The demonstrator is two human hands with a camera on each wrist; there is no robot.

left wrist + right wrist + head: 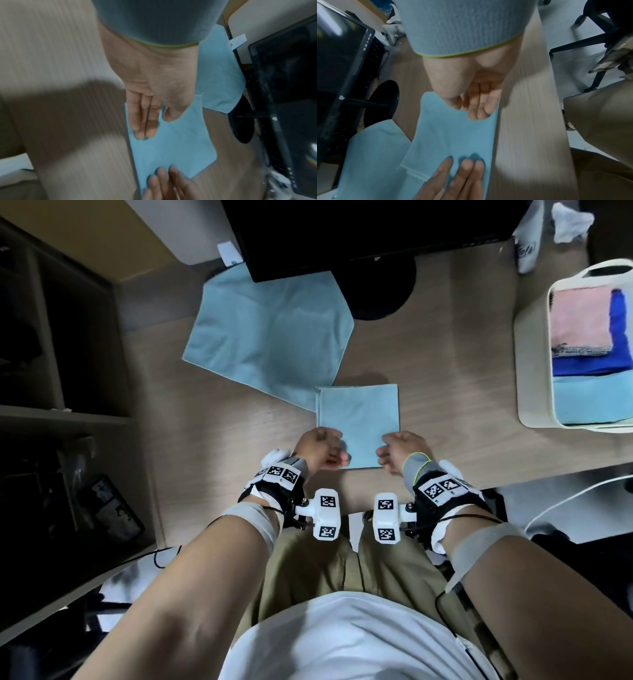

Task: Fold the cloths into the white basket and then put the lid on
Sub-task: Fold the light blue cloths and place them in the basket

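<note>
A light blue cloth, folded into a small square, lies flat on the wooden desk in front of me. My left hand rests on its near left corner and my right hand on its near right corner. In the wrist views the fingers of the left hand and of the right hand lie fairly straight on the cloth. A second light blue cloth lies spread out behind it on the left. The white basket stands at the right edge and holds folded pink, dark blue and light blue cloths.
A black monitor with a round stand base stands at the back, partly over the spread cloth. Dark shelving lines the left side. A white bottle and crumpled tissue sit at the back right.
</note>
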